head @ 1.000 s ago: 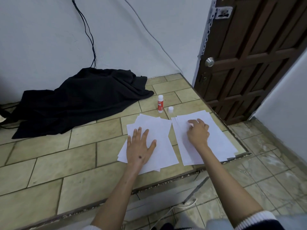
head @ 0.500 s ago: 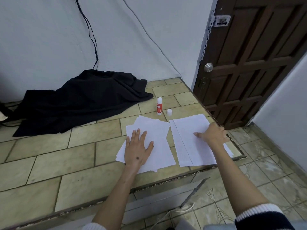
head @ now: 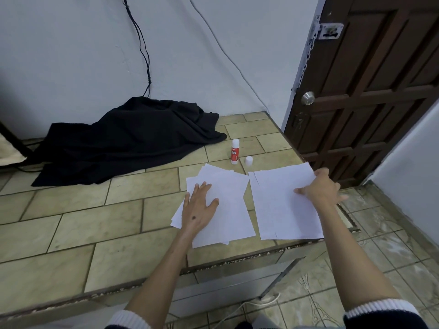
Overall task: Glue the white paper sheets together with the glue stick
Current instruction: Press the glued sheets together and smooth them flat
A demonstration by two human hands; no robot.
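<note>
Two piles of white paper lie on a raised tiled ledge. My left hand [head: 199, 207] rests flat with spread fingers on the left pile [head: 228, 210]. My right hand [head: 320, 189] pinches the right edge of the top sheet of the right pile [head: 280, 205], thumb on top of the paper. The sheet's right side looks slightly lifted. A red and white glue stick [head: 234, 155] stands upright and uncapped behind the piles, with its white cap [head: 249, 161] on the tiles just to its right.
A crumpled black cloth [head: 133, 138] covers the ledge's back left. A dark wooden door [head: 370, 91] with a round knob [head: 307, 98] stands at the right. Black cables [head: 142, 51] hang down the white wall. The ledge drops to a lower tiled floor [head: 380, 257] in front.
My right hand has slid from the middle of the right pile to its right edge and taken hold of the top sheet. My left hand has stayed flat on the left pile.
</note>
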